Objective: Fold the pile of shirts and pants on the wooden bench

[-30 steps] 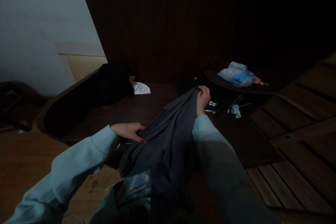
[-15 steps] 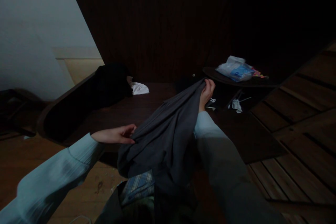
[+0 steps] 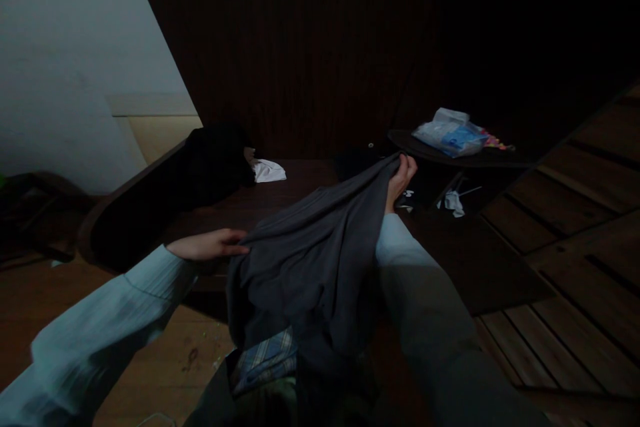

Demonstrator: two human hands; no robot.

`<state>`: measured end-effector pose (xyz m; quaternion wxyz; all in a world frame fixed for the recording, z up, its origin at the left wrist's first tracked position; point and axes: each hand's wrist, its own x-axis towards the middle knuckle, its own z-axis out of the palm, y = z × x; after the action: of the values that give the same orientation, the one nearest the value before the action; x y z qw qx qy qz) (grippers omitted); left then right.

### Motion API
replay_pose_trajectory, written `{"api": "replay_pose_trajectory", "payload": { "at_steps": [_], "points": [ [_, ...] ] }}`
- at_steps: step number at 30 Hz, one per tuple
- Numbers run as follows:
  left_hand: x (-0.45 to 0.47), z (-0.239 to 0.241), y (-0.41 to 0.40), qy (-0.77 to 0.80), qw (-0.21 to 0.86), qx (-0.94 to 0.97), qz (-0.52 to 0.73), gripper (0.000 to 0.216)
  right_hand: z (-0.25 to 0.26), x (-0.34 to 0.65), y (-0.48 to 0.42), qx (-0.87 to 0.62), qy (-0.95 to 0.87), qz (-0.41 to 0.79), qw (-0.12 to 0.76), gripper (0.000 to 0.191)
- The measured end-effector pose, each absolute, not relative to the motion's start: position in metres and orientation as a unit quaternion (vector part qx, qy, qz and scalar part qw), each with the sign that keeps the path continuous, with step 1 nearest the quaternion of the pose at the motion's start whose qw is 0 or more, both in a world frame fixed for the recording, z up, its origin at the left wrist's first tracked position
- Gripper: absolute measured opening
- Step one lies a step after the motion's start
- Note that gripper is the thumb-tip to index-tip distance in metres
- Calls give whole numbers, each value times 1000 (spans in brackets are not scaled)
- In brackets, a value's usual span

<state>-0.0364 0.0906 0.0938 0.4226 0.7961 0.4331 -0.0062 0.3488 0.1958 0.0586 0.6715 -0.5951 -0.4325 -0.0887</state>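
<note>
A dark grey cloth garment (image 3: pixel 310 247) is stretched between my two hands, its lower part hanging in folds; its exact kind I cannot make out. My left hand (image 3: pixel 213 244) pinches its left edge between thumb and fingers. Farther off and higher, my right hand (image 3: pixel 401 177) grips the upper right corner. Below the garment, a blue plaid cloth (image 3: pixel 266 358) shows in front of my body, partly covered by the grey folds.
Beyond my hands lies a dark wooden desk surface (image 3: pixel 300 177) bearing a black cloth heap (image 3: pixel 210 163) and a white cloth or paper (image 3: pixel 270 171). A plastic packet (image 3: pixel 453 135) rests on a small raised shelf (image 3: pixel 500 159). Wooden slats (image 3: pixel 555 340) stand at right.
My left hand has moved slightly up and left, spreading the garment's top edge wider. My right hand has shifted a little to the right, still gripping the corner.
</note>
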Motion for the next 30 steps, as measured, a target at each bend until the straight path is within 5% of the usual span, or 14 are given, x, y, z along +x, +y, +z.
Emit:
{"api": "replay_pose_trajectory", "payload": {
  "at_steps": [4, 9, 18, 30],
  "points": [
    [-49, 119, 136, 540, 363, 726, 223, 39, 59, 350, 195, -588, -423, -91, 684, 39],
    [-47, 163, 197, 642, -10, 647, 411, 33, 63, 345, 193, -574, -487, -96, 652, 43],
    [-16, 119, 185, 657, -161, 730, 97, 30, 65, 331, 190, -573, -551, -72, 602, 36],
    [4, 48, 129, 557, -101, 824, 43, 48, 67, 326, 186, -630, -497, -10, 596, 18]
  ]
}}
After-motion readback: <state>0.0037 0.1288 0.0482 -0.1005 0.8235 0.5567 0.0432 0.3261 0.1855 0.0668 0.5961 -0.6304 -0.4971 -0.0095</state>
